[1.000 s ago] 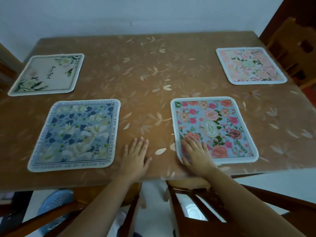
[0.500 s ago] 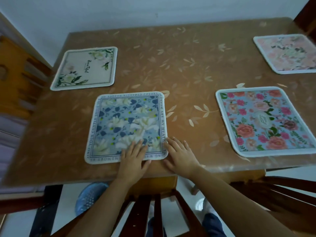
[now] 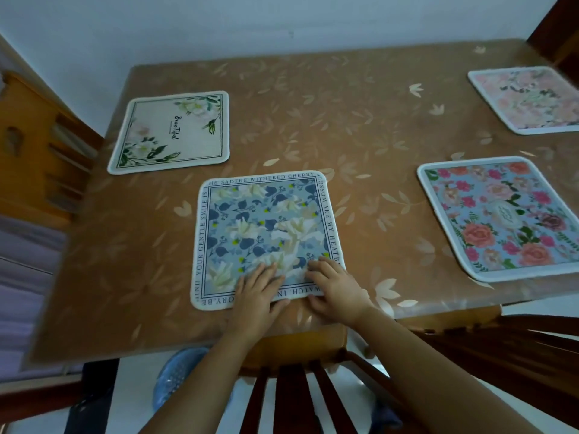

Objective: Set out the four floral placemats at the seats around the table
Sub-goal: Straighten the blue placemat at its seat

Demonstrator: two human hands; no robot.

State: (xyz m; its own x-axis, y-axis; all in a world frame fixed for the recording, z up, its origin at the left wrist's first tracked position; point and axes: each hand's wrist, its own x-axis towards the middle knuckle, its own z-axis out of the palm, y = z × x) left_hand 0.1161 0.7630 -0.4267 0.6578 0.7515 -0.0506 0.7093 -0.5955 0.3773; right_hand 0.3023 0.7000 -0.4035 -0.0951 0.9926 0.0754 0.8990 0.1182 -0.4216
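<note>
Blue-flowered placemat [image 3: 266,220] lies flat on the tabletop [image 3: 344,120], near its front edge. My left hand [image 3: 257,289] and right hand [image 3: 335,286] press it, fingers straight. I judge it thin, limp and light: slide it, or pinch a corner.

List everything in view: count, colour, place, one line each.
Blue-and-white floral placemat: one, near edge.
Cream placemat: one, white flowers, far left.
Rose placemat: one, light blue, near right.
Pink placemat: one, pale, far right.
Table: one, brown leaf-patterned cover.
Dark wooden chair: one, at near edge.
Light wooden chair: one, left side.
Blue perforated plastic item: one, under table.
Left hand: flat on the blue-and-white mat.
Right hand: on its near right corner.
</note>
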